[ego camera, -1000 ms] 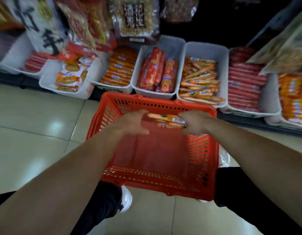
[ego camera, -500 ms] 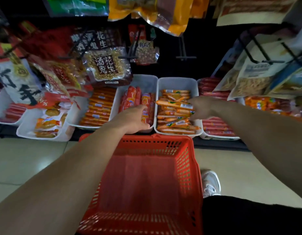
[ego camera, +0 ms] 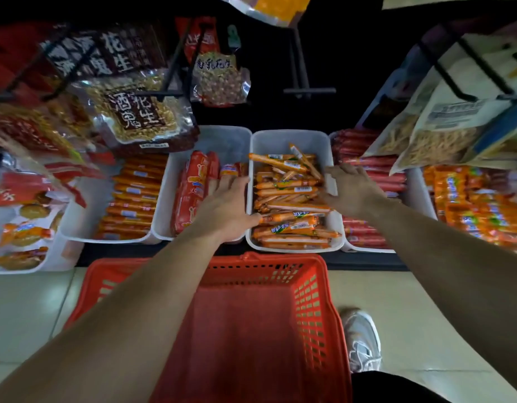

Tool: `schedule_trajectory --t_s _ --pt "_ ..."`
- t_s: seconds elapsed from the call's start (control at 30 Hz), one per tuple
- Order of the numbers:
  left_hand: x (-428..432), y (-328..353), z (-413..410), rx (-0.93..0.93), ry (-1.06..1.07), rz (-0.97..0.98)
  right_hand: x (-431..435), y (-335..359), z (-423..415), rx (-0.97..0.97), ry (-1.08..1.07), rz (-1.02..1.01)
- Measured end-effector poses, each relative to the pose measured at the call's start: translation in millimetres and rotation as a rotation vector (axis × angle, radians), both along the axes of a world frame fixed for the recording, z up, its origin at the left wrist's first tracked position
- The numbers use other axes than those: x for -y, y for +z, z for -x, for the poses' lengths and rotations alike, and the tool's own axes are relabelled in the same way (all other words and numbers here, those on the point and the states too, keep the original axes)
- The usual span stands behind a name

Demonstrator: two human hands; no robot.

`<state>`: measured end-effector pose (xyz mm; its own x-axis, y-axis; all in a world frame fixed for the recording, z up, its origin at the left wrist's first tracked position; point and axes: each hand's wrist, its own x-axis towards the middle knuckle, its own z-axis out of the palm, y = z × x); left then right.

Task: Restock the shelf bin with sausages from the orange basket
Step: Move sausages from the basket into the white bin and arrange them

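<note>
A white shelf bin [ego camera: 292, 139] holds several orange-wrapped sausages [ego camera: 289, 199] lying loose at different angles. My left hand [ego camera: 225, 207] lies flat over the bin's left rim, its thumb touching a sausage near the front. My right hand [ego camera: 350, 189] rests with spread fingers on the bin's right rim and the sausages beside it. Neither hand grips anything. The orange basket [ego camera: 306, 301] stands on the floor below the shelf, and no sausages show on its visible bottom.
Neighbouring white bins hold red sausage packs [ego camera: 193, 190], orange sticks [ego camera: 132, 199] and dark red sausages [ego camera: 370, 170]. Peanut bags [ego camera: 141, 112] and snack bags [ego camera: 443, 126] hang on hooks above. A grey shoe [ego camera: 362, 338] stands on the tiled floor right of the basket.
Both hands carried a bundle of sausages from the basket up into the bin and released it. The hands now lie flat on the bin's two sides.
</note>
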<state>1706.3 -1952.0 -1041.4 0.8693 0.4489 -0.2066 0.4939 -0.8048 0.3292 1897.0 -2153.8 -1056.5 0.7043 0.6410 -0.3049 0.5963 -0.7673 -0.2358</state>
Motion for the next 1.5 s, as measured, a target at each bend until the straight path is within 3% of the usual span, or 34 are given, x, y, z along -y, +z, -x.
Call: schedule_trajectory --t_s 0.17,0.37,0.57,0.67,0.97,1.07,1.17,1.37,1.5 --pt "6 -16 -25 -0.045 -0.139 0.021 18 -9 6 0.012 0.055 0.127" --pt "10 -32 -30 -0.169 -0.214 0.067 -15 -11 -1 0.233 0.298 0.084" --pt "-4 -35 -25 0.08 -0.168 0.092 -79 -31 1 0.05 0.344 0.048" --pt "-22 -37 -16 0.149 -0.017 0.086 -92 -39 1 0.101 0.325 0.017" --pt "-29 -42 -15 0.214 -0.05 0.073 -57 -34 6 0.196 0.159 0.134" --pt "-28 -43 -15 0.21 -0.034 0.091 -65 -31 24 0.077 0.286 -0.027" --pt "-28 -47 -13 0.227 -0.009 0.089 -77 -45 42 -0.035 0.429 0.046" --pt "-25 -49 -13 0.202 -0.012 0.104 -64 -61 25 0.165 0.487 0.091" --pt "-20 -51 -14 0.18 -0.011 0.115 -60 -67 11 0.166 0.346 0.121"
